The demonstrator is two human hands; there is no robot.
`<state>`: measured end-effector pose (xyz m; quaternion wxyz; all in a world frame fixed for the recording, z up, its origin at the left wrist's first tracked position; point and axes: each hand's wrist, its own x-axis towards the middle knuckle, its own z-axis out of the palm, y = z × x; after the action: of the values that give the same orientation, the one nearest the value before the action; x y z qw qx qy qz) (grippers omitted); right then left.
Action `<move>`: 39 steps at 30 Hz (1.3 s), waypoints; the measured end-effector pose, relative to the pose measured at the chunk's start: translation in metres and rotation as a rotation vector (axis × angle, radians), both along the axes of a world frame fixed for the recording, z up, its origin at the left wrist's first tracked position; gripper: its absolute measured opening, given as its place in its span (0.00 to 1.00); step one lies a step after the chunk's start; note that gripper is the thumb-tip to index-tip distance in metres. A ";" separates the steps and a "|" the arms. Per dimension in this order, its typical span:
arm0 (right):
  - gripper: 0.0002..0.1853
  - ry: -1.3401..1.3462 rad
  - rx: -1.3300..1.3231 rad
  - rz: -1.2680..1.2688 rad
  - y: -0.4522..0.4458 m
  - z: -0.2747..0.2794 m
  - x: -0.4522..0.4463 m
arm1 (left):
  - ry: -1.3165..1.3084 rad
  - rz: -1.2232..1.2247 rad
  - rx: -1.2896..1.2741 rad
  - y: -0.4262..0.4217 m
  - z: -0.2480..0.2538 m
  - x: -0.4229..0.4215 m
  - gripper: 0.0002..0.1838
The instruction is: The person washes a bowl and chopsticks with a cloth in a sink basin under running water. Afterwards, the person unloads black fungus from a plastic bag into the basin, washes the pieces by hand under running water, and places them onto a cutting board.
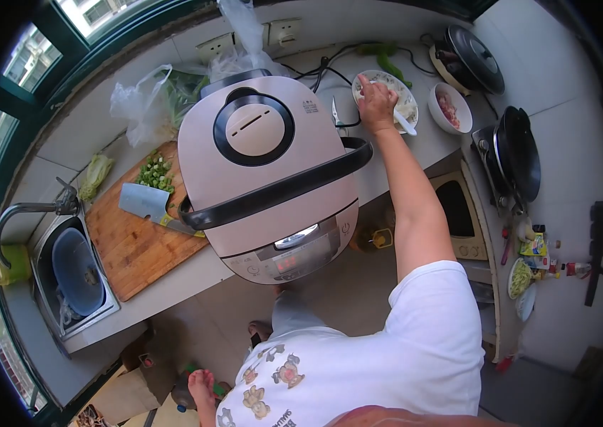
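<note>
My right hand (378, 103) reaches over the left part of a patterned bowl (413, 99) of white food at the back of the counter. Its fingers are curled; whether they grip the rim or something inside is hidden. A white spoon (405, 124) leans across the bowl's near rim, beside the hand. Low at my left side hangs my left hand (202, 386), its fingers loosely curled; nothing recognisable shows in them. Between me and the window a pink rice cooker (259, 198) stands with its lid closed, its black handle (280, 188) lying across the front.
Left of the cooker, a cleaver (145, 202) and chopped greens (154, 174) lie on a wooden board (134, 249). A sink with a blue basin (77, 270) is further left. To the right are a bowl of meat (449, 110) and a black wok (518, 153).
</note>
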<state>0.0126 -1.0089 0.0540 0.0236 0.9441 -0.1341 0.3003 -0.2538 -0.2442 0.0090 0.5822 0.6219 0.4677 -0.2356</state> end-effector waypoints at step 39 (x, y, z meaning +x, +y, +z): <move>0.08 0.281 2.083 0.025 0.392 0.027 -0.255 | -0.136 -0.079 -0.207 0.058 -0.037 -0.025 0.06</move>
<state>-0.2423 -0.6173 0.0812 -0.7878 0.5255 -0.3122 -0.0755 -0.2789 -0.1860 -0.0280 0.6639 0.5909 0.3757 -0.2625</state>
